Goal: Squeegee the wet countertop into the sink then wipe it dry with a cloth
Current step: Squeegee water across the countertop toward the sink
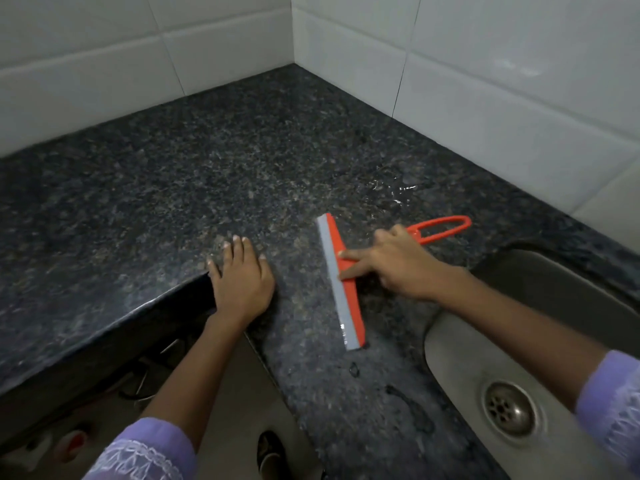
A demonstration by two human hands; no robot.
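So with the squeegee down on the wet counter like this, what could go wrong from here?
1. The right hand presses the squeegee with extended fingers over the handle rather than a full grip, so it may twist or skip.
2. Water glistens near the back wall, behind the handle; a stroke from here could miss it.
3. The left hand rests flat on the countertop at its edge and could slip if that spot is wet.
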